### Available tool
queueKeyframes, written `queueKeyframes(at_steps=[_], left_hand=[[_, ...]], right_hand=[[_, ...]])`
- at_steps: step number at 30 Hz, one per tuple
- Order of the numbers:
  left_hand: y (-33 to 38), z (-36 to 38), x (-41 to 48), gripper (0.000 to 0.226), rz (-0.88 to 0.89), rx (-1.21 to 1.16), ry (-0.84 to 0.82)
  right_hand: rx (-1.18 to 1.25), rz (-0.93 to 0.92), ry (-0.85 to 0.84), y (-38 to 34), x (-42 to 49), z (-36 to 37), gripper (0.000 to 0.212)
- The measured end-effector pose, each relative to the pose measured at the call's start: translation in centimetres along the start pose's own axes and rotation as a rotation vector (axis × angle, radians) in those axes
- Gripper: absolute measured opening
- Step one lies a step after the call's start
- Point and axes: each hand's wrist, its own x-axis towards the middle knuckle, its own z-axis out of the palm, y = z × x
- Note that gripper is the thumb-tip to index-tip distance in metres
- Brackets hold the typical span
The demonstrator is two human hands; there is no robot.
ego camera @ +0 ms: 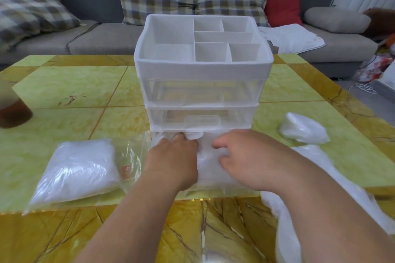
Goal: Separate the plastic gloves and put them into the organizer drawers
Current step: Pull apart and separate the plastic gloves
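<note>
Our left hand (173,160), just right of a full clear bag (79,168) on the yellow table (64,83), curls its fingers into loose plastic gloves (206,152) in the pulled-out bottom drawer (215,187) of the white organizer (203,70). Our right hand (245,160) rests bent fingers on the same gloves; we cannot tell whether it grips. Further right lie a crumpled wad (303,128) and a loose heap (314,156).
</note>
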Motion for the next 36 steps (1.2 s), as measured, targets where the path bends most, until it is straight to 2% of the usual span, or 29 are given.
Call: queueKeyframes(at_steps=[3,5,9,11,13,20,24,27,31,33,36], left_hand=[[0.0,-0.1,-0.1,0.053,-0.003,-0.014,0.005],[0.1,-0.1,-0.2,0.053,-0.005,-0.016,0.007],[-0.1,0.2,0.0,0.06,0.009,-0.022,0.025],[-0.3,0.3,0.1,0.063,0.019,-0.06,0.051],[-0.5,0.3,0.1,0.063,0.032,-0.095,0.073],[-0.3,-0.2,-0.3,0.04,-0.004,0.001,0.189],[0.9,0.5,0.0,0.042,0.071,-0.121,0.239],[1.1,1.0,0.2,0.054,0.165,-0.172,0.199],[0.9,1.2,0.4,0.054,0.163,-0.062,0.093],[0.9,1.1,0.6,0.056,0.125,-0.064,0.016],[1.0,0.9,0.9,0.063,0.082,-0.084,-0.062]], right_hand=[[-0.073,0.058,0.179,-0.4,-0.3,-0.5,0.019],[-0.066,0.1,0.241,-0.6,0.4,0.1,0.02],[-0.007,0.105,0.096,-0.2,2.3,3.0,0.013],[0.002,0.112,0.022,0.0,3.1,3.9,0.035],[-0.011,0.125,0.0,-0.1,3.4,4.2,0.046],[0.037,0.097,0.011,0.2,3.3,4.1,0.033],[0.041,0.055,0.003,0.5,3.0,3.8,0.039],[0.037,0.026,-0.029,0.4,2.6,3.2,0.046],[-0.034,0.019,0.002,0.3,1.2,1.5,0.012],[-0.071,0.036,0.095,0.0,0.5,0.5,0.03],[-0.063,0.074,0.167,-0.3,0.4,0.3,0.035]])
